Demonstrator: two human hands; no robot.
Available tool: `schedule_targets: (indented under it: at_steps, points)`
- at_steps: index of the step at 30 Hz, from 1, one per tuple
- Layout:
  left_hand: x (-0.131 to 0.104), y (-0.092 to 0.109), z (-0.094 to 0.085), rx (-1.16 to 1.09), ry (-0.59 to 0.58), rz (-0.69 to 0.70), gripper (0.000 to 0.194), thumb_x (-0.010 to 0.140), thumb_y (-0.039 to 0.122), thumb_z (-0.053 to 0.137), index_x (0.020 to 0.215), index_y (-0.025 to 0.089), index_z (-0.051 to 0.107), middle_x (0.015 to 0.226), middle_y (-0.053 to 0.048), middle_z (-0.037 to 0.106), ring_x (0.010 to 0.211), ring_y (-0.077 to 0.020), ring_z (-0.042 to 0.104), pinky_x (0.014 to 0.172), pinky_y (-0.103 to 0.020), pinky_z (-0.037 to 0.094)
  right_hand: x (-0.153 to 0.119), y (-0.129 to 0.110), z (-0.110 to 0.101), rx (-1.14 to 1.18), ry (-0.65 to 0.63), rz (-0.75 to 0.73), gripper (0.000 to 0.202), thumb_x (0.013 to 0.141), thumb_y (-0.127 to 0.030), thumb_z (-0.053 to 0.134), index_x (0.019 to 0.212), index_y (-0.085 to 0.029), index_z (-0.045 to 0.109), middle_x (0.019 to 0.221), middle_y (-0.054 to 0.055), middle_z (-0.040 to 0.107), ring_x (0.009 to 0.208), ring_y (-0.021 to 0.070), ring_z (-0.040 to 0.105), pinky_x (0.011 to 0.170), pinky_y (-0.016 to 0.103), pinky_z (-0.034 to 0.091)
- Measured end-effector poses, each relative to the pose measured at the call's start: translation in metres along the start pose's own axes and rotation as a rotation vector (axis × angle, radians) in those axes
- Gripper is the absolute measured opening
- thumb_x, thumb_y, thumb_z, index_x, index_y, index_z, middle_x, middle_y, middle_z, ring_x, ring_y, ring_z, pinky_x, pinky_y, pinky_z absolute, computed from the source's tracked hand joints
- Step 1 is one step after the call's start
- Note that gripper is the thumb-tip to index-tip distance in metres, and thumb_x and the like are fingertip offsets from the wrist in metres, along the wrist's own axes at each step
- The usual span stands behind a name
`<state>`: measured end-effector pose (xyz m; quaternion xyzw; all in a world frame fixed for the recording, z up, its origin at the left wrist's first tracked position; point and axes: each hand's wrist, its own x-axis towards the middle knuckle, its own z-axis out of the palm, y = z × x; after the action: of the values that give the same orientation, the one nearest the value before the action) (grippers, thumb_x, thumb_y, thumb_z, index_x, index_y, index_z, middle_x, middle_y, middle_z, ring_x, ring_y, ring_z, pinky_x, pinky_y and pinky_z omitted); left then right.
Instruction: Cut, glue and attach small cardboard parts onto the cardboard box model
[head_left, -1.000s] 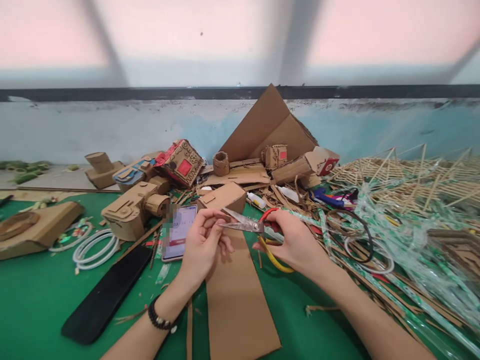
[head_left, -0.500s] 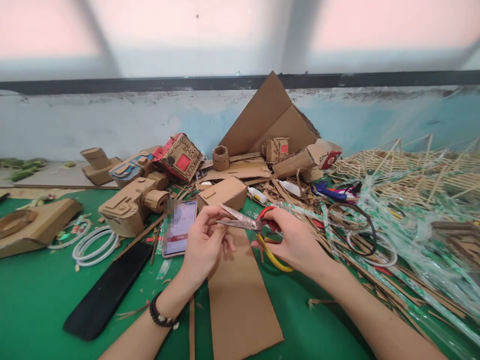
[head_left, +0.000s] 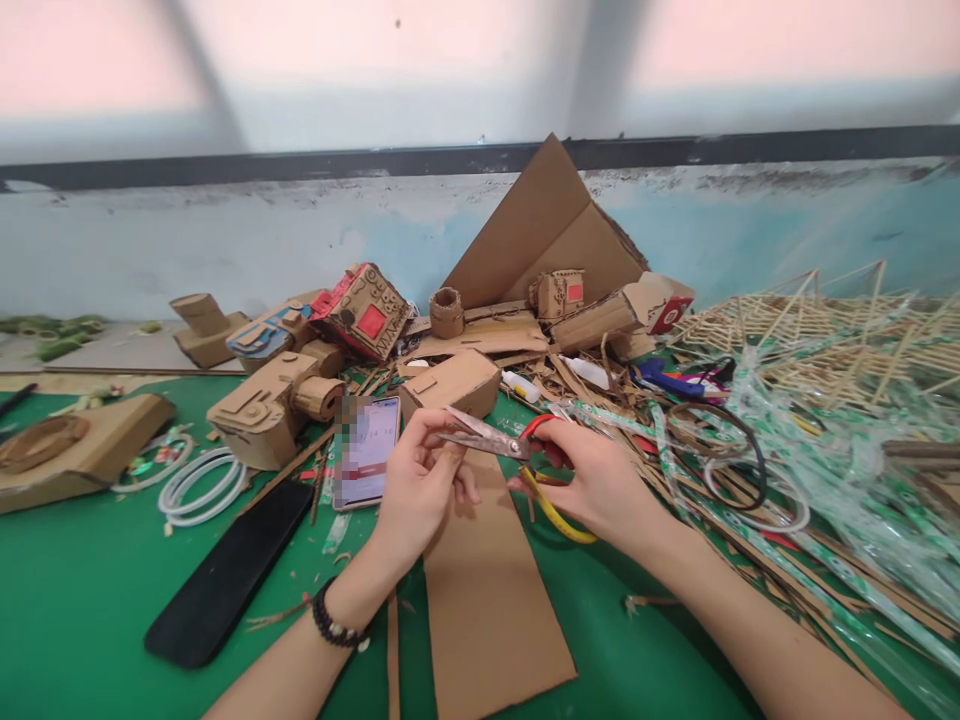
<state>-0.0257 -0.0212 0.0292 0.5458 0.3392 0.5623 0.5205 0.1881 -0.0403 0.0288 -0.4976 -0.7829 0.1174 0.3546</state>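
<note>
My right hand grips a pair of scissors by its red and yellow handles. The blades point left and stand slightly apart, with their tips at the fingers of my left hand. Those fingers are pinched together beside the blades; what they hold, if anything, is too small or hidden to make out. Below both hands a long flat strip of cardboard lies on the green surface. Just behind the blades sits a closed cardboard box.
A phone and a black flat object lie left of my hands. Cardboard camera models and coiled white tubing are farther left. Scraps, glue bottles, plastic wrap and a stick structure crowd the right and back.
The whole view has shifted slightly, so things appear a little farther right. The scissor blades look marginally closer together. Both hands keep nearly the same pose.
</note>
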Motion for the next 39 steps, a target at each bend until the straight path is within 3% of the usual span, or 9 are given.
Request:
schedule_targets:
  at_steps: [10,16,22,28,31,35,39]
  points:
    - [-0.005,-0.002,0.0,-0.043,0.015,-0.028,0.039,0.091,0.048,0.077,0.099,0.021,0.051,0.084,0.005,0.065,0.038,-0.0107,0.064,0.034,-0.018,0.047,-0.001,-0.002,0.0,0.028,-0.044,0.038,0.024,0.091,-0.044,0.076,0.099,-0.023,0.066,0.084,0.001,0.069,0.068,0.0175,0.059,0.06,0.027,0.04]
    - [-0.005,-0.002,0.002,-0.072,0.024,0.004,0.038,0.092,0.047,0.077,0.095,0.02,0.05,0.092,0.003,0.067,0.037,-0.008,0.063,0.034,-0.017,0.047,-0.003,-0.002,-0.001,0.005,-0.031,0.045,0.024,0.09,-0.044,0.076,0.093,-0.023,0.065,0.073,-0.003,0.063,0.061,0.0158,0.054,0.057,0.027,0.035]
    - [-0.005,0.001,0.003,-0.071,0.033,-0.02,0.039,0.09,0.047,0.079,0.095,0.021,0.05,0.089,0.003,0.069,0.037,-0.0093,0.062,0.033,-0.018,0.047,-0.004,0.003,-0.003,-0.077,0.021,-0.025,0.017,0.091,-0.037,0.075,0.097,-0.023,0.068,0.081,0.0,0.069,0.065,0.017,0.057,0.06,0.027,0.036]
    - [-0.007,-0.001,0.002,-0.059,0.054,-0.009,0.037,0.091,0.045,0.078,0.095,0.021,0.05,0.077,0.006,0.067,0.037,-0.01,0.062,0.033,-0.017,0.043,-0.006,0.006,-0.004,-0.186,0.052,-0.046,0.012,0.09,-0.034,0.072,0.093,-0.023,0.07,0.076,0.0,0.069,0.063,0.0165,0.058,0.06,0.027,0.034]
    - [-0.006,0.0,0.002,-0.06,0.025,-0.018,0.036,0.092,0.043,0.078,0.093,0.021,0.05,0.076,0.006,0.069,0.037,-0.0095,0.062,0.035,-0.016,0.044,-0.006,0.01,-0.005,-0.23,0.082,-0.048,0.017,0.092,-0.04,0.071,0.088,-0.023,0.069,0.068,-0.001,0.065,0.059,0.0159,0.056,0.058,0.027,0.033]
    - [-0.004,0.003,0.003,-0.067,-0.014,-0.047,0.034,0.093,0.044,0.076,0.095,0.019,0.052,0.089,-0.003,0.077,0.037,-0.0091,0.062,0.036,-0.018,0.047,-0.005,0.016,-0.007,-0.169,0.111,0.01,0.031,0.093,-0.054,0.07,0.088,-0.023,0.069,0.061,-0.003,0.059,0.055,0.0151,0.053,0.055,0.027,0.033]
    - [-0.001,0.006,0.002,-0.087,0.018,-0.071,0.038,0.091,0.046,0.078,0.097,0.019,0.053,0.091,-0.005,0.078,0.037,-0.0086,0.061,0.036,-0.017,0.046,-0.002,0.012,-0.008,-0.071,0.095,0.108,0.035,0.092,-0.057,0.07,0.096,-0.023,0.066,0.071,-0.001,0.064,0.061,0.017,0.057,0.057,0.027,0.04]
